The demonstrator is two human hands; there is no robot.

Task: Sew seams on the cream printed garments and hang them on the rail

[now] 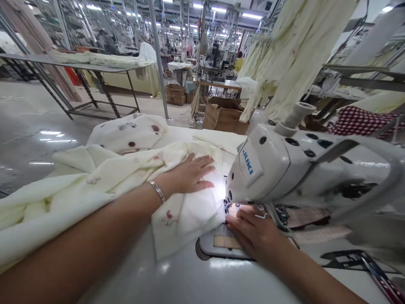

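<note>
Stretching in nearest the camera across the white worktop point(177, 283), a bare left forearm point(72, 249) wearing a metal bangle point(157, 191); left hand point(186, 174) pressing flat on cream printed cloth point(177, 207), fingers point(202, 166) spreading wide. Right hand point(253, 236) reaching beside the steel needle plate point(218, 247), fingers point(243, 223) curling narrowly at the cloth's edge, whether pinching it impossible to tell. Looming along the worktop's right side, a white JUKI sewing machine point(284, 169). Bunching toward the far edge, more of the cloth. Beyond, polished floor point(31, 143) gleaming under ceiling lights, cardboard boxes point(224, 116) sitting past the worktop, cream fabric point(303, 55) hanging overhead, and a metal table point(79, 63) carrying folded cloth.
</note>
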